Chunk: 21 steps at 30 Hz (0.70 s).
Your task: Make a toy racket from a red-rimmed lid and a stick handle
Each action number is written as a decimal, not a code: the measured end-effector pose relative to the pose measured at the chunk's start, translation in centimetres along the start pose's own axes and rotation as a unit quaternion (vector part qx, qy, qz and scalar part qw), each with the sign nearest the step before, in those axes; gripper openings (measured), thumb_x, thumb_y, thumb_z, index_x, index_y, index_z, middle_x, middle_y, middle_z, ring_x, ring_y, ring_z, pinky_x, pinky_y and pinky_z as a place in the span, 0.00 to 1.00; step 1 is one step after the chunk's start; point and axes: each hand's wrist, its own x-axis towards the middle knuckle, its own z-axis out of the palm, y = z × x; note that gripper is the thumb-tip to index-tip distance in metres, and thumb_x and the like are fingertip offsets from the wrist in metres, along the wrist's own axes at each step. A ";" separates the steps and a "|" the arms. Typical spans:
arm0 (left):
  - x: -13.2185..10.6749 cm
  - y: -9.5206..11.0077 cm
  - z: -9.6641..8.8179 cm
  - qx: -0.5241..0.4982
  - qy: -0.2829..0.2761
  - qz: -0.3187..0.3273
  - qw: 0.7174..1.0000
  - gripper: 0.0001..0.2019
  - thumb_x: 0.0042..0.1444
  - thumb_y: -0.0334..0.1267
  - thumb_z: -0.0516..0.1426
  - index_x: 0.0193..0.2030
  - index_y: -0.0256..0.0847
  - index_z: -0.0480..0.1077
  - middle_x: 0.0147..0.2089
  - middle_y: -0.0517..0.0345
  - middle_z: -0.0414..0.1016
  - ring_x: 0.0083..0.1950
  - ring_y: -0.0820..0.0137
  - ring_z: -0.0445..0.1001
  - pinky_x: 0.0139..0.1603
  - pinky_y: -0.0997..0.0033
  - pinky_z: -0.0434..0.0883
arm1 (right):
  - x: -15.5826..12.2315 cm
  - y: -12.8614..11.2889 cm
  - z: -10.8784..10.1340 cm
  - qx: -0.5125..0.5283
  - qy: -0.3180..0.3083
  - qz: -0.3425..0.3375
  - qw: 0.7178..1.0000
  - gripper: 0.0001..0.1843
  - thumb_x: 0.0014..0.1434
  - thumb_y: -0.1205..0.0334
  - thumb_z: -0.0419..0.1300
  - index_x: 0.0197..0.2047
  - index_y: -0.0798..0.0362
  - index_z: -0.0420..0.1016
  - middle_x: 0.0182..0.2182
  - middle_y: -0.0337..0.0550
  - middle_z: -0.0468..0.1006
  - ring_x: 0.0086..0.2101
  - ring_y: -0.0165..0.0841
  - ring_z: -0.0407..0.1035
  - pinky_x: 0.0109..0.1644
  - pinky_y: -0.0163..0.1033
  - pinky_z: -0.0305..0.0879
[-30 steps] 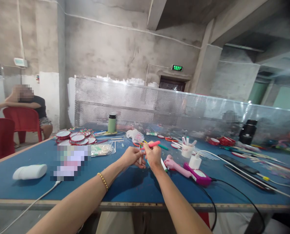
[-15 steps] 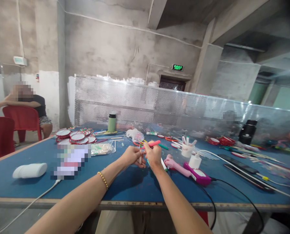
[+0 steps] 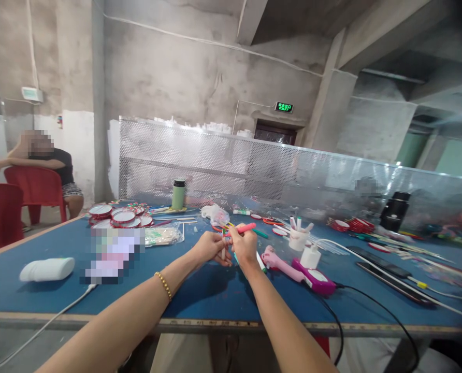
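Above the middle of the blue table (image 3: 153, 298), my two hands meet. My left hand (image 3: 208, 247) pinches a thin pale stick (image 3: 223, 254), with some green and red at its upper end. In the closed fingers of my right hand (image 3: 245, 249) is a red-pink marker pen (image 3: 248, 227). The marker's working end is near the stick's top, but I cannot tell whether they touch. Just beyond my right hand lies a green pen (image 3: 261, 234). A white marker (image 3: 261, 262) lies partly hidden beside my right wrist.
At right are a pink glue gun (image 3: 283, 265), a purple box with cable (image 3: 319, 282) and a white pen cup (image 3: 298, 238). Left are a phone (image 3: 116, 256), a white bottle (image 3: 47, 270) and round red-rimmed pieces (image 3: 124, 216). A person (image 3: 62, 160) sits far left.
The view has shifted very slightly. Both hands keep almost the same place and hold the same things.
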 end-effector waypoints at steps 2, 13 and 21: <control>0.0 -0.1 0.0 0.003 0.001 0.000 1.000 0.18 0.50 0.50 0.64 0.29 0.35 0.68 0.24 0.52 0.78 0.27 0.62 0.79 0.32 0.64 0.76 | 0.0 0.0 0.0 -0.008 -0.004 0.004 1.000 0.13 0.53 0.55 0.57 0.21 0.48 0.62 0.13 0.33 0.66 0.18 0.31 0.62 0.23 0.35 0.57; 0.0 0.0 -0.1 -0.002 0.000 -0.002 1.000 0.21 0.47 0.53 0.65 0.29 0.35 0.68 0.24 0.52 0.77 0.28 0.60 0.79 0.33 0.62 0.76 | -0.1 -0.1 0.0 -0.008 -0.002 0.001 1.000 0.15 0.53 0.54 0.58 0.20 0.48 0.61 0.13 0.32 0.64 0.17 0.30 0.60 0.22 0.34 0.57; 0.1 -0.1 -0.1 -0.003 -0.003 -0.002 1.000 0.20 0.47 0.52 0.65 0.29 0.35 0.68 0.24 0.53 0.77 0.28 0.62 0.79 0.33 0.64 0.75 | -0.1 -0.3 0.1 -0.004 -0.008 0.009 1.000 0.15 0.53 0.53 0.58 0.20 0.48 0.62 0.13 0.32 0.65 0.16 0.30 0.60 0.22 0.34 0.57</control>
